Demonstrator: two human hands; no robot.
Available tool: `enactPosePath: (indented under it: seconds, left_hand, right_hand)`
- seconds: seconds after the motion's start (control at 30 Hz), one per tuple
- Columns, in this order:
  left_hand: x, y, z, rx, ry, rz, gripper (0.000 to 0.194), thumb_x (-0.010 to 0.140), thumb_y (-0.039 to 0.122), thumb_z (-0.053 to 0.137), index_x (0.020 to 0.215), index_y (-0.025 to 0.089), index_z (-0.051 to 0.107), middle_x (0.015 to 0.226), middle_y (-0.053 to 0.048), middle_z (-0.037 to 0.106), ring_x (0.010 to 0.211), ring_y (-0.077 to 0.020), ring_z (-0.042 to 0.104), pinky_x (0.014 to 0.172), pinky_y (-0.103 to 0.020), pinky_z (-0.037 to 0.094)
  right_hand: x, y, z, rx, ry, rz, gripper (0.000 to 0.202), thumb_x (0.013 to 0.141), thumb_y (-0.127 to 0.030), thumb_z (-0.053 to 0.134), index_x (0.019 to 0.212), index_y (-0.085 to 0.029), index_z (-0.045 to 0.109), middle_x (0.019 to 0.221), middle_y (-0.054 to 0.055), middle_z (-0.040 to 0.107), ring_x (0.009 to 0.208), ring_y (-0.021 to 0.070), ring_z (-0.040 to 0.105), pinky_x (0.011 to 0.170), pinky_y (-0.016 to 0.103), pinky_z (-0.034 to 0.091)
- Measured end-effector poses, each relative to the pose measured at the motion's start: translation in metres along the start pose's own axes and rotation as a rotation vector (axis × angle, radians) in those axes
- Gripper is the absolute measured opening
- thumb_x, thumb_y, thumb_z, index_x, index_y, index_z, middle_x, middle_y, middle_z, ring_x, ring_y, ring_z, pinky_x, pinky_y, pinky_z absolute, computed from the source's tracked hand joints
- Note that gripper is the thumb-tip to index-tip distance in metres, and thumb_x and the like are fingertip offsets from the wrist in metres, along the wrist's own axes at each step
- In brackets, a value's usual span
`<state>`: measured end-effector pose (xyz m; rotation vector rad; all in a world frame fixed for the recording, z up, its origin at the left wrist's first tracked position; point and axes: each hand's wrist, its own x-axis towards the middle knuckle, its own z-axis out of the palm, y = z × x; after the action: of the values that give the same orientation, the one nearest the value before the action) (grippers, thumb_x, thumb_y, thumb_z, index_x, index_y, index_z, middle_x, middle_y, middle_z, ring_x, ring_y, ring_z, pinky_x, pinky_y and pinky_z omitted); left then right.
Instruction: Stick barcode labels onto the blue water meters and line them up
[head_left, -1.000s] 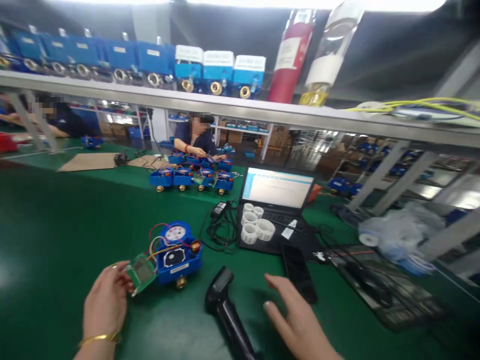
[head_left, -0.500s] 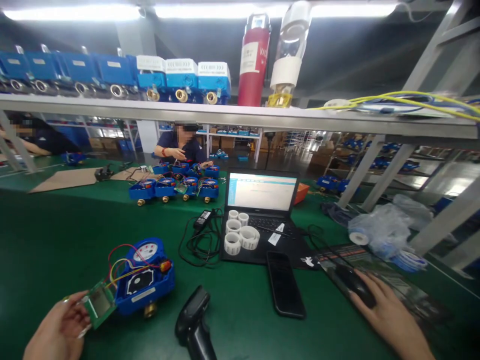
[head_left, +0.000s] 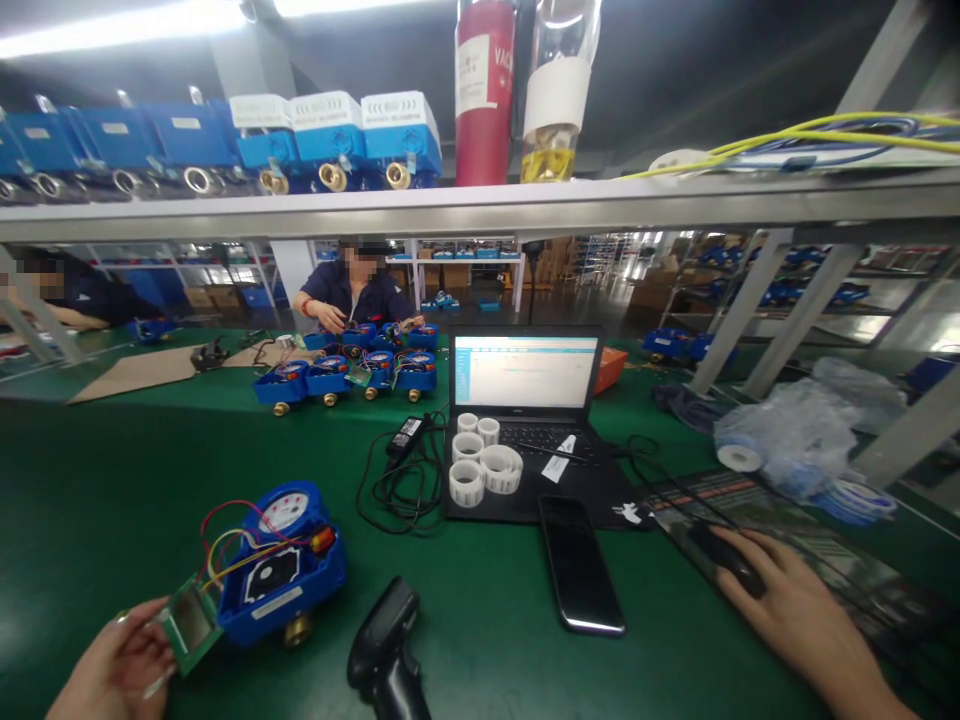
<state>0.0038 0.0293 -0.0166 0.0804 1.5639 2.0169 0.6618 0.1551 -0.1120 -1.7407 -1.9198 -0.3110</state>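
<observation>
At the lower left, my left hand [head_left: 124, 655] pinches the edge of a green circuit board [head_left: 190, 625] with a small display. Coloured wires run from that board into an open blue water meter [head_left: 289, 575], which rests on the green table with its brass fitting toward me. My right hand [head_left: 795, 610] is wrapped over a black computer mouse [head_left: 727, 558] at the right, on a dark printed mat [head_left: 832, 545]. Between my hands lie a black barcode scanner [head_left: 386, 650] and a black phone [head_left: 581, 565]. Behind them stands an open laptop [head_left: 525, 372] with its screen lit.
Rolls of labels [head_left: 484, 470] sit on the laptop's left side, beside a power adapter [head_left: 405, 440] with coiled cable. More blue meters [head_left: 345, 375] stand farther back, before a seated co-worker [head_left: 352, 285]. Overhead, a shelf [head_left: 450, 210] carries meters and bottles. Plastic bags [head_left: 795, 430] lie right.
The view has shifted slightly, so the shelf appears higher. Both hands keep their holds on the circuit board and the mouse. The co-worker's hand has come down to the meters.
</observation>
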Motion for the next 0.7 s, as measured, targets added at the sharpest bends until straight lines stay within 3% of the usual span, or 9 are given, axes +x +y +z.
enactPosePath:
  seconds: [0.27, 0.7]
  left_hand:
    - [0.0020, 0.0000, -0.0023, -0.013, 0.003, -0.019, 0.022, 0.045, 0.029, 0.066, 0.064, 0.019, 0.060, 0.052, 0.004, 0.057, 0.048, -0.0081, 0.051, 0.042, -0.013, 0.047]
    - [0.0088, -0.0039, -0.0075, -0.020, -0.018, 0.009, 0.025, 0.043, 0.027, 0.069, 0.065, 0.018, 0.061, 0.052, 0.003, 0.057, 0.049, -0.0084, 0.051, 0.042, -0.012, 0.047]
  right_hand:
    - [0.0008, -0.0066, -0.0029, 0.010, 0.010, 0.009, 0.057, 0.087, -0.057, 0.035, 0.119, -0.018, 0.061, 0.115, 0.015, 0.053, 0.102, 0.0343, 0.055, 0.091, 0.054, 0.047]
    - [-0.0009, 0.0006, 0.0006, -0.009, 0.007, -0.027, 0.058, 0.088, -0.058, 0.034, 0.121, -0.017, 0.060, 0.114, 0.016, 0.053, 0.102, 0.0356, 0.056, 0.091, 0.054, 0.047]
